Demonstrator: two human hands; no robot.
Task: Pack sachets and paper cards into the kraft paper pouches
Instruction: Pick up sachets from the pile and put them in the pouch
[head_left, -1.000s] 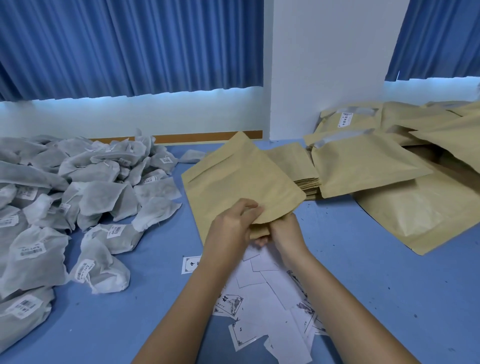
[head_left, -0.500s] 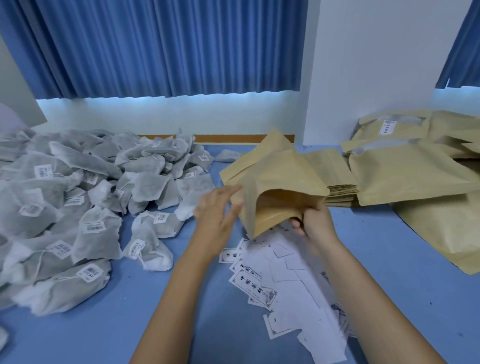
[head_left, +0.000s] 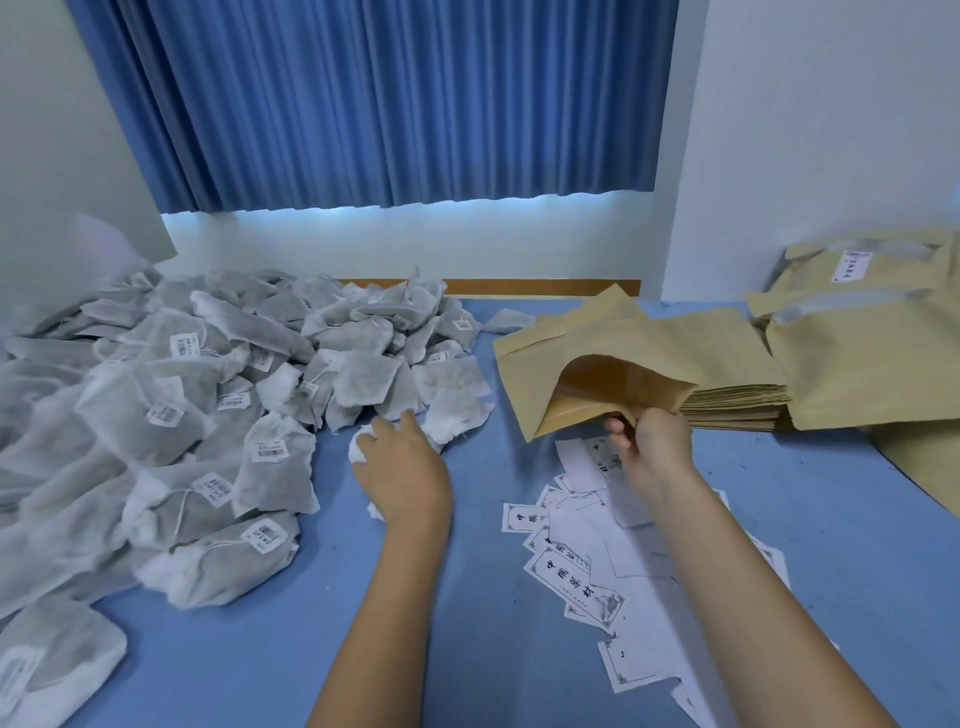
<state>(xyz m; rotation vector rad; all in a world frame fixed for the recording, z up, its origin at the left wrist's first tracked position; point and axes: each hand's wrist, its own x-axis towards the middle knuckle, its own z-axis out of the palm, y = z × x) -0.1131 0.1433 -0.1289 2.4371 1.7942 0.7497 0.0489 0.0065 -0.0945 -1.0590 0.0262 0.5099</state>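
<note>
My right hand pinches the lower lip of a kraft paper pouch and holds it tilted above the blue table, its mouth gaping toward me and to the left. My left hand lies palm down on a white sachet at the near edge of the sachet heap, fingers curled over it. Most of that sachet is hidden under the hand. Printed paper cards lie scattered below the pouch, between my forearms and under the right one.
A flat stack of empty kraft pouches sits just right of the held pouch. Filled pouches are piled at the far right. The blue table ends at a white wall and blue curtains behind.
My left hand let go of the pouch and moved left and down onto a sachet. My right hand kept the pouch, whose mouth now gapes wider. The view has turned left.
</note>
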